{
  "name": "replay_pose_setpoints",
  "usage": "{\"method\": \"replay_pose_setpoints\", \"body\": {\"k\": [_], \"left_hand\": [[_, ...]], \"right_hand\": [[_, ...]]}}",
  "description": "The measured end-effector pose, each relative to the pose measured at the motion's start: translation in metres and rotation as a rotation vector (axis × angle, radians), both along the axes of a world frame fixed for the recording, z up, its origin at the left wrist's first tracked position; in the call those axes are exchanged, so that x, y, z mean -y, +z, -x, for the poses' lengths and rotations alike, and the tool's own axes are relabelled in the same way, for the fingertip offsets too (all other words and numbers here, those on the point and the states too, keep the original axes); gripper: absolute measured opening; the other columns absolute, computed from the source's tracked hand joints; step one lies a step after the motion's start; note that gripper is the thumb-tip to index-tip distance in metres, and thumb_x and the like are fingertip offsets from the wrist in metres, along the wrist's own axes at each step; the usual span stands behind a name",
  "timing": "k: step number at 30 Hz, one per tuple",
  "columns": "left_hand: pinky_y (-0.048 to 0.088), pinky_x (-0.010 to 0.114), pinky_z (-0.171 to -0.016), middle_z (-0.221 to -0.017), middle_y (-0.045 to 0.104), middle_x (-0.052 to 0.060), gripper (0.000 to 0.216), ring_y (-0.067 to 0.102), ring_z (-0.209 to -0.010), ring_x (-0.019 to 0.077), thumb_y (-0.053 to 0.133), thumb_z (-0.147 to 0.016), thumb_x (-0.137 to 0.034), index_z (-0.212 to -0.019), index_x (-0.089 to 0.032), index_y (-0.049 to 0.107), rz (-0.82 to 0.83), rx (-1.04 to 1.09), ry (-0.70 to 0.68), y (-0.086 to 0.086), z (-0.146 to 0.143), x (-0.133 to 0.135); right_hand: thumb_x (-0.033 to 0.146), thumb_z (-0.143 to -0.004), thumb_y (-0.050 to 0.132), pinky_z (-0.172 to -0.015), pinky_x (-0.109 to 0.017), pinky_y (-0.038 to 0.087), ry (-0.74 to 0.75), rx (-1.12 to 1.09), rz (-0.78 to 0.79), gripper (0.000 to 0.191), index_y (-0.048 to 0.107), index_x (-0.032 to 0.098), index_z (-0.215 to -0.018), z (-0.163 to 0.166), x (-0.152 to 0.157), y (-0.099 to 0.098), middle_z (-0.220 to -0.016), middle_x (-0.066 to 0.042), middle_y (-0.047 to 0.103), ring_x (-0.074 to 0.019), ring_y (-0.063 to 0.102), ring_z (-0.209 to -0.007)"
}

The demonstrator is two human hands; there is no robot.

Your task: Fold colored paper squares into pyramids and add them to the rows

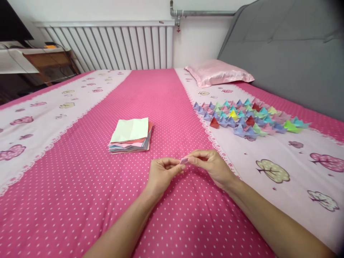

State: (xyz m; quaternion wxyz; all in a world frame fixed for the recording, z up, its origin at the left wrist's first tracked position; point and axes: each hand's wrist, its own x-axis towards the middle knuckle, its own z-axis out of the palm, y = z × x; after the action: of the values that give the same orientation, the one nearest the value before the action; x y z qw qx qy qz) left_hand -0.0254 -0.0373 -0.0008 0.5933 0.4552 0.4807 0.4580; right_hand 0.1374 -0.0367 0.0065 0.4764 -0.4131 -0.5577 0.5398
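Observation:
A small folded piece of pink paper (184, 161) is held between my two hands, above the dotted pink bedspread. My left hand (164, 172) pinches its left end between thumb and fingers. From the other side, my right hand (211, 165) grips the right end the same way. Fingertips cover much of the paper, so its full shape is hidden. Beyond my left hand lies a stack of coloured paper sheets (130, 135), with a pale cream one on top. Rows of folded paper boats (249, 121) in many colours stand to the right.
A pink satin pillow (218, 72) rests at the far right, against a grey padded headboard (290, 53). Behind the bed are a white radiator (113, 46) and a grey pipe (206, 13). At the far left, a dark screen (13, 23) stands on a table.

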Motion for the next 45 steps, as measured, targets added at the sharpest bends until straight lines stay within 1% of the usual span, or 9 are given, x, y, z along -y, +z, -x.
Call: {"method": "replay_pose_setpoints", "body": {"k": [6, 11, 15, 20, 25, 30, 39, 42, 45], "left_hand": [[0.045, 0.019, -0.052, -0.058, 0.068, 0.003, 0.02, 0.057, -0.05, 0.0083, 0.08, -0.052, -0.025, -0.064, -0.013, 0.07, 0.019, 0.062, 0.002, 0.004, -0.002, 0.003], [0.048, 0.022, -0.055, -0.069, 0.071, 0.007, 0.026, 0.06, -0.054, 0.0107, 0.075, -0.063, -0.031, -0.082, -0.013, 0.073, -0.031, 0.07, -0.069, 0.006, -0.003, 0.005], [0.05, 0.022, -0.056, -0.078, 0.072, 0.009, 0.027, 0.066, -0.065, 0.0151, 0.068, -0.07, -0.034, -0.085, -0.013, 0.072, -0.04, 0.053, -0.078, 0.006, -0.002, 0.004], [0.052, 0.025, -0.062, -0.074, 0.072, 0.006, 0.023, 0.066, -0.066, 0.0162, 0.065, -0.072, -0.033, -0.085, -0.015, 0.071, -0.195, -0.113, -0.021, -0.001, 0.0, 0.003], [0.05, 0.027, -0.065, -0.076, 0.072, 0.004, 0.017, 0.065, -0.065, 0.017, 0.064, -0.073, -0.033, -0.082, -0.022, 0.073, -0.38, -0.313, -0.007, -0.009, 0.003, 0.005], [0.047, 0.025, -0.059, -0.068, 0.072, 0.002, 0.012, 0.06, -0.056, 0.0139, 0.066, -0.072, -0.029, -0.08, -0.026, 0.074, -0.48, -0.377, -0.002, -0.004, 0.002, 0.007], [0.054, 0.027, -0.06, -0.08, 0.073, 0.007, 0.025, 0.066, -0.064, 0.0165, 0.072, -0.065, -0.028, -0.088, -0.017, 0.072, -0.224, -0.113, -0.119, -0.001, -0.003, 0.007], [0.054, 0.029, -0.064, -0.076, 0.072, 0.007, 0.031, 0.066, -0.065, 0.0173, 0.077, -0.059, -0.026, -0.088, -0.016, 0.072, -0.262, -0.119, -0.118, -0.001, -0.002, 0.006], [0.052, 0.028, -0.065, -0.078, 0.072, 0.006, 0.023, 0.065, -0.067, 0.0169, 0.073, -0.065, -0.027, -0.087, -0.02, 0.073, -0.336, -0.19, -0.075, -0.001, 0.0, 0.004]], "right_hand": [[0.031, -0.07, 0.07, -0.076, -0.031, 0.05, -0.006, -0.109, 0.043, 0.012, 0.074, 0.022, -0.077, 0.001, -0.001, -0.004, -0.076, -0.003, 0.072, -0.0153, 0.065, -0.075], [0.031, -0.069, 0.071, -0.079, -0.033, 0.049, -0.094, -0.165, 0.053, 0.011, 0.073, 0.022, -0.074, 0.003, -0.001, -0.006, -0.078, -0.003, 0.072, -0.0161, 0.065, -0.076], [0.031, -0.07, 0.07, -0.081, -0.033, 0.049, -0.051, -0.153, 0.049, 0.013, 0.071, 0.023, -0.08, 0.004, -0.001, -0.008, -0.083, -0.002, 0.072, -0.0156, 0.065, -0.08], [0.03, -0.071, 0.069, -0.077, -0.032, 0.05, -0.048, -0.005, -0.079, 0.022, 0.069, 0.023, -0.092, 0.003, 0.0, -0.007, -0.089, -0.003, 0.07, -0.016, 0.064, -0.083], [0.029, -0.077, 0.062, -0.078, -0.034, 0.049, -0.131, 0.242, -0.319, 0.01, 0.069, 0.021, -0.079, 0.0, 0.0, -0.004, -0.083, -0.004, 0.068, -0.0177, 0.062, -0.081], [0.021, -0.075, 0.061, -0.076, -0.036, 0.05, -0.185, 0.323, -0.453, 0.008, 0.069, 0.022, -0.075, -0.002, 0.0, -0.005, -0.08, -0.004, 0.069, -0.0184, 0.063, -0.079], [0.022, -0.075, 0.063, -0.075, -0.034, 0.05, -0.197, 0.23, -0.376, 0.007, 0.07, 0.024, -0.075, -0.003, -0.001, -0.011, -0.078, -0.001, 0.07, -0.017, 0.063, -0.078], [0.024, -0.075, 0.064, -0.076, -0.035, 0.05, -0.211, 0.221, -0.36, 0.007, 0.071, 0.025, -0.077, -0.003, -0.002, -0.012, -0.08, -0.002, 0.07, -0.0173, 0.063, -0.079], [0.025, -0.075, 0.064, -0.076, -0.034, 0.05, -0.213, 0.214, -0.351, 0.007, 0.071, 0.025, -0.078, -0.003, -0.002, -0.013, -0.081, -0.002, 0.07, -0.0172, 0.063, -0.08]]}}
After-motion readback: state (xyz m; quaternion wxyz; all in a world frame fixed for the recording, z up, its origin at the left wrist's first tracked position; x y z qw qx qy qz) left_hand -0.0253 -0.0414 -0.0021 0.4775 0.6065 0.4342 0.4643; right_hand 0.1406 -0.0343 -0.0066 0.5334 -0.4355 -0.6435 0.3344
